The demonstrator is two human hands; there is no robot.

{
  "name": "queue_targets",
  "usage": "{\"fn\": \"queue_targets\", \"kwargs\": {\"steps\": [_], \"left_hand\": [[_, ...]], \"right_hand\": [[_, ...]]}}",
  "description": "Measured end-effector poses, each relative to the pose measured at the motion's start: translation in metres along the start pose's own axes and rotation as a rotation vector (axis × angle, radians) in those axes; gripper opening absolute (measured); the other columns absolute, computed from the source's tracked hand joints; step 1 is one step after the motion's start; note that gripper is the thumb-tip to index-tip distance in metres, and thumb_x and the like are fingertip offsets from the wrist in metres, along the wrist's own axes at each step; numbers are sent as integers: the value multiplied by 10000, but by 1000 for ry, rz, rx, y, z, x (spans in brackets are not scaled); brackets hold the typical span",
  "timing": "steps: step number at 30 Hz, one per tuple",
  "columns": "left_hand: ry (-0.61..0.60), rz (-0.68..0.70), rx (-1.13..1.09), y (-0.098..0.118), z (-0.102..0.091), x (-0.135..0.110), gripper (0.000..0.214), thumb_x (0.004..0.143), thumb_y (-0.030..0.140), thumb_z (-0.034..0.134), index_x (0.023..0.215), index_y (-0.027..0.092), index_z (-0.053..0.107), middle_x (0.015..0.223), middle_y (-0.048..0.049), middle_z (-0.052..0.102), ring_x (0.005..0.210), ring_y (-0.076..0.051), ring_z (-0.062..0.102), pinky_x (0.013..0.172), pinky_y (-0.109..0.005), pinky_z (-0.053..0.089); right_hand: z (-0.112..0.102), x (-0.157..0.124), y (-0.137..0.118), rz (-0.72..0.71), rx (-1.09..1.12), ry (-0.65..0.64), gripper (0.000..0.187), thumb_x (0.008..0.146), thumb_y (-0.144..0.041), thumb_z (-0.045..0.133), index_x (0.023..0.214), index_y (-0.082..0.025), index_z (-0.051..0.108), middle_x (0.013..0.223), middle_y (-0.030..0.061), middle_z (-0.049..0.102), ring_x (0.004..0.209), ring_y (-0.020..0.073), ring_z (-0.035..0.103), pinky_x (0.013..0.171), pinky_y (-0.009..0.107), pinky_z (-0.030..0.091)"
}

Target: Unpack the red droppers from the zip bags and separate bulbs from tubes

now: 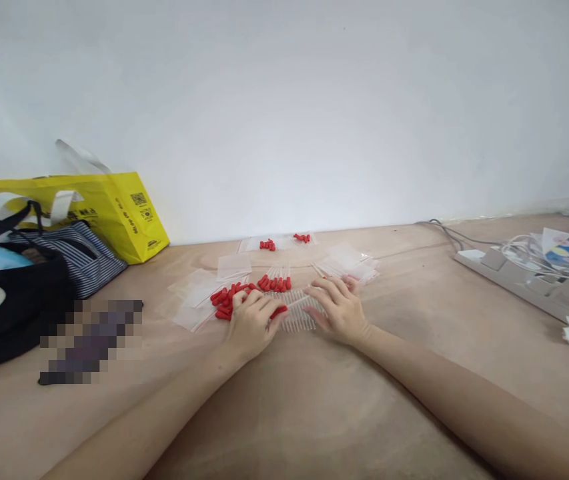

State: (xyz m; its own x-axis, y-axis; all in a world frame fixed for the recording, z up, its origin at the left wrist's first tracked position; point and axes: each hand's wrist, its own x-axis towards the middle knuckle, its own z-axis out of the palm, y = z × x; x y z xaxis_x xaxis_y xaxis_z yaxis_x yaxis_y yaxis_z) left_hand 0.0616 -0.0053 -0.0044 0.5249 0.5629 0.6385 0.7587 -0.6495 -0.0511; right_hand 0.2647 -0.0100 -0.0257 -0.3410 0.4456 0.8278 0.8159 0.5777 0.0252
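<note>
My left hand (254, 320) is closed, pinching a small red rubber bulb (278, 311) between thumb and fingers. From that bulb a thin clear tube (295, 303) runs across to my right hand (339, 310), whose curved thumb and fingers close around its far end. Under both hands lies a row of similar clear tubes (298, 323), side by side on the table. Loose red bulbs (223, 311) are heaped just left of and partly behind my left hand. Beyond them, several tubes with red bulbs fitted (275, 283) lie together, their thin ends pointing away from me.
Clear zip bags (197, 300) lie to the left, with more bags (347, 260) at the right. Farther back are small red pieces (267, 245) on clear plastic. A yellow bag (134, 213) and a black bag (19, 313) stand left; a power strip (519, 283) with cables lies right.
</note>
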Motion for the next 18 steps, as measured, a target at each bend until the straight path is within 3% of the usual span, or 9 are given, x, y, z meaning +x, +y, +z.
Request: {"fn": "queue_targets", "kwargs": {"steps": [4, 9, 13, 18], "left_hand": [[61, 121, 40, -1, 3, -9, 127, 822, 284, 507, 772, 220, 604, 710, 13, 673, 698, -161, 541, 726, -371, 258], [98, 135, 21, -1, 11, -10, 124, 825, 284, 510, 837, 225, 618, 781, 9, 686, 740, -158, 558, 781, -387, 275], [79, 137, -9, -4, 14, -10, 176, 850, 265, 462, 927, 249, 620, 965, -8, 670, 922, -186, 561, 900, -439, 263], [38, 160, 38, -5, 12, -13, 196, 832, 201, 448, 808, 240, 639, 1158, 7, 582, 1125, -228, 467, 994, -503, 215]], "right_hand": [[6, 0, -4, -150, 44, -106, 190, 855, -293, 451, 975, -249, 592, 867, 6, 649, 921, 161, 496, 950, 424, 135], [14, -5, -6, -122, 36, -138, 200, 861, -276, 431, 854, -244, 629, 641, -16, 626, 717, 123, 483, 948, 421, 138], [16, -8, -4, -95, 83, -95, 191, 845, -264, 452, 793, -229, 632, 561, -28, 594, 685, 122, 463, 929, 427, 143], [14, -8, -2, -120, 129, -68, 170, 823, -236, 474, 741, -223, 623, 595, -35, 620, 716, 126, 463, 924, 438, 131]]}}
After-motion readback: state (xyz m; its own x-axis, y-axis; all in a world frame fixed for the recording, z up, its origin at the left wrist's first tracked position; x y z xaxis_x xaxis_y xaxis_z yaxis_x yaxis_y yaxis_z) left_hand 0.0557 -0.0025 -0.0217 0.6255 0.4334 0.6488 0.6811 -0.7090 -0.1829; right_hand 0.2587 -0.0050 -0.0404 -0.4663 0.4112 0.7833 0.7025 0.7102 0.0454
